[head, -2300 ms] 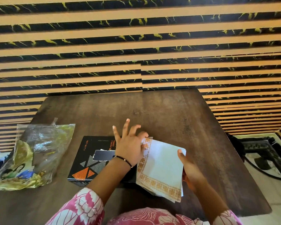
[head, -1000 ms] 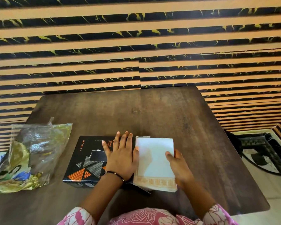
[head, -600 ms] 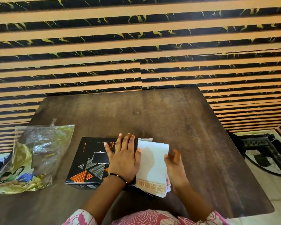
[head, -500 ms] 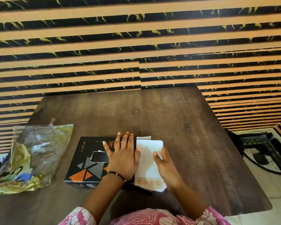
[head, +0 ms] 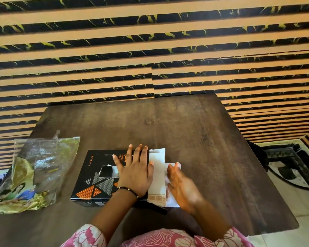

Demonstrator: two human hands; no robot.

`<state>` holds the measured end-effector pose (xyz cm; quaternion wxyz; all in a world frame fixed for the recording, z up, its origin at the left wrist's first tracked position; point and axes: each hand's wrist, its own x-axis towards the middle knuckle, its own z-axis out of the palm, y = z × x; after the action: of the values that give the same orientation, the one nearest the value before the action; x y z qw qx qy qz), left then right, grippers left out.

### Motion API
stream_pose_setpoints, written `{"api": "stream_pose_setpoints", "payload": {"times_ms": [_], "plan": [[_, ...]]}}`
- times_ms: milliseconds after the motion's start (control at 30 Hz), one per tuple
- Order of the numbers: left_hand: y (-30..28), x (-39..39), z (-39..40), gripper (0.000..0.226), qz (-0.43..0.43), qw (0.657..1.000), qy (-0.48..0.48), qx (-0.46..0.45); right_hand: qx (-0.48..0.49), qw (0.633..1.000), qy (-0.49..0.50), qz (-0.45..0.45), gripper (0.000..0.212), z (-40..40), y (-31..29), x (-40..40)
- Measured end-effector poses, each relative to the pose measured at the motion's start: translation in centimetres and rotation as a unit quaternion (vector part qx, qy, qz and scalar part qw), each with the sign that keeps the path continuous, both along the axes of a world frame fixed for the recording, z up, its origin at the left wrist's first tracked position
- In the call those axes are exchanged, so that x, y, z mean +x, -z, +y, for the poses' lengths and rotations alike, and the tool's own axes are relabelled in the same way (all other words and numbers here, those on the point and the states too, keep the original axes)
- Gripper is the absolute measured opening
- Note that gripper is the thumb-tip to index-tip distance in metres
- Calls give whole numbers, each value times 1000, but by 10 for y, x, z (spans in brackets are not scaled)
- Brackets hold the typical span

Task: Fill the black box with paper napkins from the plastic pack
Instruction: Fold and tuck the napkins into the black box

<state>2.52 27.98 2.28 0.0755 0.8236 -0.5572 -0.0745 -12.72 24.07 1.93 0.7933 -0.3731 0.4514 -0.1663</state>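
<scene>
Far to the left of both hands, the plastic pack (head: 32, 173) lies crumpled and slack on the tabletop (head: 194, 132), well apart from the fingers and looking nearly empty, though its contents cannot be made out. Next comes the black box (head: 92, 182), flat, with orange and grey triangles and a torn opening in its top. The left hand (head: 135, 172) rests palm down on the box's right part, its fingers (head: 138, 154) extended and slightly spread, pinching nothing. Just right of those fingers, touching the thumb side, sits the napkin stack (head: 157, 177), white with a tan patterned border at the near end, its long axis running away from the person, alongside the box's right end. The right hand (head: 181, 184) lies flat against the stack's right side, fingers (head: 173, 171) straight and close together, gripping nothing. That hand seems nearer, so the push leftward into the box looks like its job.
</scene>
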Motion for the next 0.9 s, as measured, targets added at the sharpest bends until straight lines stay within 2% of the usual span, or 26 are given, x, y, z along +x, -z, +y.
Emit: {"api": "stream_pose_setpoints", "payload": {"times_ms": [67,167,233,300,400,500,600,700,800,900], "plan": [[0,0,2,74,0,1000,1,0,-16,999,36,19,41,-1,6,-13],[-2,-1,1,74,-3,1000,-3,-3,5,999,14,46,50,6,20,-19],[-2,-1,-1,73,-2,1000,-3,0,35,998,-27,34,48,17,19,-11],[-3,-1,-1,73,-1,1000,-3,-1,57,997,-31,27,54,18,16,-5],[-4,0,0,65,8,1000,0,6,37,997,-21,70,59,9,17,-9],[-7,0,0,58,29,1000,4,11,-8,995,-7,103,49,7,15,-16],[-14,10,5,76,65,997,33,-4,-42,993,-21,109,31,14,16,-13],[-16,30,19,76,24,996,89,-10,-55,992,-35,106,15,19,13,-2],[-8,42,34,72,-44,992,121,9,-36,995,-19,93,19,23,15,8],[-4,45,37,71,-37,992,121,12,-18,995,-35,87,30,22,14,15]]}}
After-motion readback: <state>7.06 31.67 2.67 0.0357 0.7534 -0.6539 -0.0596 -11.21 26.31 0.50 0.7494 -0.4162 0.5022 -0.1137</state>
